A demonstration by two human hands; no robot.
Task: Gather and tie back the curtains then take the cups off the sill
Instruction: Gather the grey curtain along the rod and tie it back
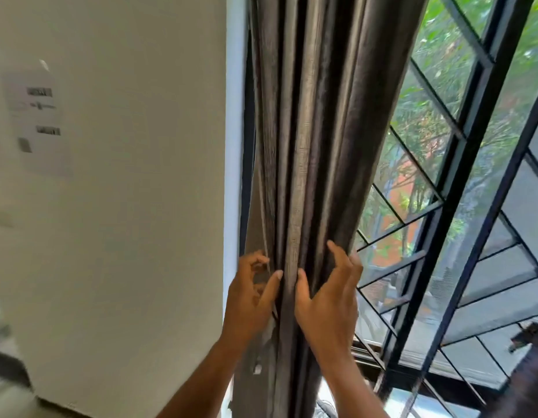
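Hands: left (pixel 252 292), right (pixel 328 292) flank gathered curtain (pixel 316 131) folds.

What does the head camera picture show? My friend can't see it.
Two hands, the left hand and right hand, bunch a dark grey curtain into folds beside a white wall. To the right, a black window grille shows green trees outside.

White wall (pixel 126 206) left; black window grille (pixel 461 164), trees (pixel 442 55) outside
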